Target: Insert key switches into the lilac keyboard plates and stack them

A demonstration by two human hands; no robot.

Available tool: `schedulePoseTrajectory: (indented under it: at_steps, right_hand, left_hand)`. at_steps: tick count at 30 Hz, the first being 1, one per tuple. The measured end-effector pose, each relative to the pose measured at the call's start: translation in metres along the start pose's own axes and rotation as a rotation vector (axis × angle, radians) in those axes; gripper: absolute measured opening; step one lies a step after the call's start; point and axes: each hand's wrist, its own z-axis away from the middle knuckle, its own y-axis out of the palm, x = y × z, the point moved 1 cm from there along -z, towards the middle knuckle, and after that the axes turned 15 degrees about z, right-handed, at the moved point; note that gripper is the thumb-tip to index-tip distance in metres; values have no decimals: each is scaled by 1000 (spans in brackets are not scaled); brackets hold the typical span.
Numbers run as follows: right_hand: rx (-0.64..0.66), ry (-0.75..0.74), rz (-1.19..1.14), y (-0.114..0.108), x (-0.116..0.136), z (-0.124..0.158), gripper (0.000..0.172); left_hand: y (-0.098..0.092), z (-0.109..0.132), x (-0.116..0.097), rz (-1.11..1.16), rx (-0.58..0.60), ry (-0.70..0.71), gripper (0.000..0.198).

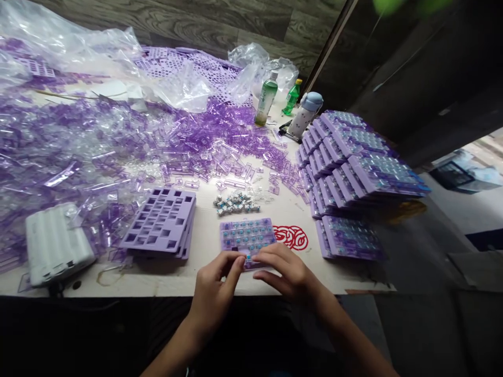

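Note:
A translucent purple keypad plate, set with rows of small blue-topped switches, lies on the table in front of me. At its near edge, my left hand has thumb and index finger pinched together; whatever is between them is hidden. Just beside those fingertips is a small blue-and-white switch. My right hand reaches over the plate's near right corner, its index finger close to that switch and its thumb held apart. Behind the plate sits a small heap of loose blue and silver switches.
Stacked purple grid frames stand left, beside a pale ribbed box. At right rises a tall stack of filled plates. Clear and purple plastic pieces spread across the back left. Bottles and a blue-lidded flask stand behind.

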Motion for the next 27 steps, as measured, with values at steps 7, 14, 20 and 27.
schedulePoseTrajectory:
  at_steps: [7, 14, 20, 27]
  right_hand:
    - [-136, 49, 137, 16, -11, 10, 25]
    - [-191, -3, 108, 27, -18, 14, 22]
    - [-204, -8, 88, 28, -20, 18, 25]
    - [-210, -58, 173, 32, -22, 21, 24]
  left_hand:
    - [-10, -1, 12, -567, -103, 463, 22]
    - [-10, 8, 24, -736, 107, 711, 39]
    - [-8, 10, 30, -766, 123, 723, 43]
    - [-11, 12, 36, -794, 180, 721, 44]
